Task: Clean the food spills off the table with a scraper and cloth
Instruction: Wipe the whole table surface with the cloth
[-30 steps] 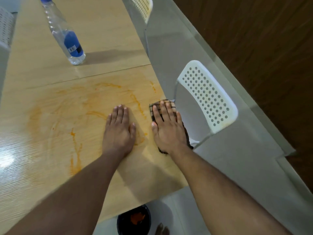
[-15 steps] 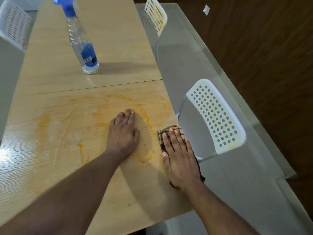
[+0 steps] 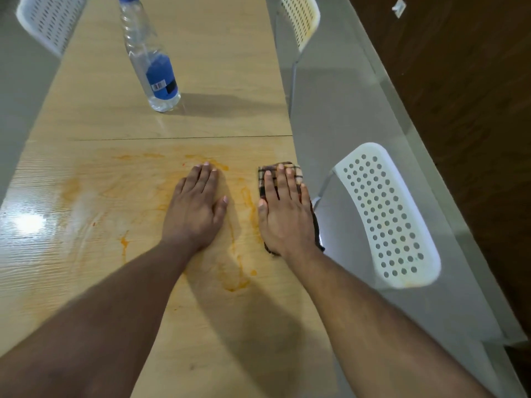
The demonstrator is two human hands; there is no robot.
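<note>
Orange food smears [image 3: 238, 278] streak the light wooden table [image 3: 86, 282] around both hands. A dark checked cloth [image 3: 290, 168] lies at the table's right edge. My right hand [image 3: 286, 214] presses flat on the cloth with straight fingers. On the bare tabletop to the left of it, my left hand [image 3: 196, 208] rests flat over the smears. No scraper is in view.
A clear spray bottle [image 3: 153, 67] with a blue label stands farther back on the table. White perforated chairs stand at the right edge [image 3: 388, 219], far right [image 3: 301, 18] and far left [image 3: 46, 21]. Grey floor and a dark wooden wall lie to the right.
My right hand slid the cloth toward me along the table's right edge, then pushed it forward again. The left hand stayed flat on the table. The camera tilted up.
</note>
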